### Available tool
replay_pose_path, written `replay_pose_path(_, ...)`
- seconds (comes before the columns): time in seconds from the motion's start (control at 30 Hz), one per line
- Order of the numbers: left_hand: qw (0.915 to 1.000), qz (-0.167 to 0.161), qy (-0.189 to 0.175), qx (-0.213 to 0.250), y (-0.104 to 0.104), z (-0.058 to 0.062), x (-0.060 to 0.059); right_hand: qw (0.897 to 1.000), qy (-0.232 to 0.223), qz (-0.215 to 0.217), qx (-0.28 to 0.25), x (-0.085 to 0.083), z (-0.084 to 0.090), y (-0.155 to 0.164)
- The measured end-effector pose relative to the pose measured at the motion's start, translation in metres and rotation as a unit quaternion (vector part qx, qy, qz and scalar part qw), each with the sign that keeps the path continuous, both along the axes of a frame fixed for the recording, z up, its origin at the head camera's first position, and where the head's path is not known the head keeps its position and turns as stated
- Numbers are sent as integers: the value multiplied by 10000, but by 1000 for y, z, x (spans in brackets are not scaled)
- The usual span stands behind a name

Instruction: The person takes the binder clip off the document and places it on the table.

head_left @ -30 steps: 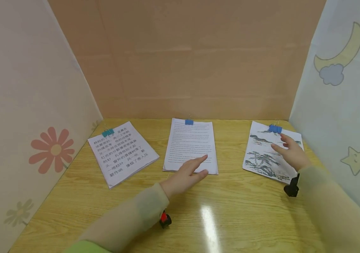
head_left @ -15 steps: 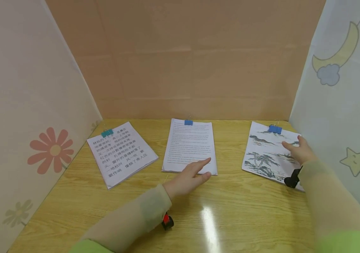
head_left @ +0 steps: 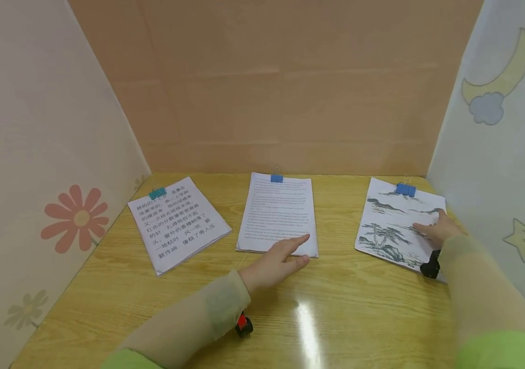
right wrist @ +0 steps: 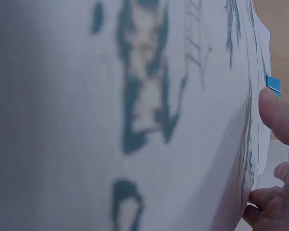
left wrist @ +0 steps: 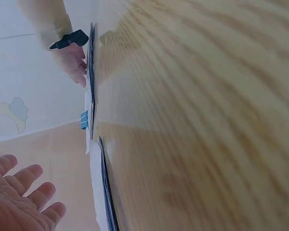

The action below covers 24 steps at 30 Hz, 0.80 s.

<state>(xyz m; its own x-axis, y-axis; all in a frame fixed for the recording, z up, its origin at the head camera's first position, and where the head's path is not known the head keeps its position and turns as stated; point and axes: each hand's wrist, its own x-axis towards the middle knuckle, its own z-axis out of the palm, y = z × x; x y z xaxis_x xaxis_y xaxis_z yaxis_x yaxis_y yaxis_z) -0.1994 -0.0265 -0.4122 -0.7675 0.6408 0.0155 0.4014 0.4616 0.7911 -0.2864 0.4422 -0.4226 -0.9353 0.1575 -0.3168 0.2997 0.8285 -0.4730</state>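
Right hand (head_left: 434, 229) has slid down the painted stack (head_left: 393, 225), gripping its right edge; left hand (head_left: 275, 261) rests flat, released, on the text stack (head_left: 278, 212); next likely lifting.

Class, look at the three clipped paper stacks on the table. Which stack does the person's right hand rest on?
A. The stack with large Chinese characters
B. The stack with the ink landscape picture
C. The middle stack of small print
B: the right hand lies on the landscape stack, below its blue clip.
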Motion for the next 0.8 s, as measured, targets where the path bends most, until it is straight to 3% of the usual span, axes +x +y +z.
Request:
replay_pose_path(0.17,10000,-30,-7,-25,0,-3,-3,9957,-118,459,795,0,-3,1)
replay_pose_path(0.33,10000,31,-14,43,-1,-3,-4,9866,-123,653,1489,-5,-8,-2)
replay_pose_path(0.5,9999,66,-48,67,-1,-2,-5,9833,93,693,1683,-2,-17,-13)
replay_pose_path(0.8,9994,216,-245,84,7,1,-8,9688,414,1180,2140,22,-21,-43)
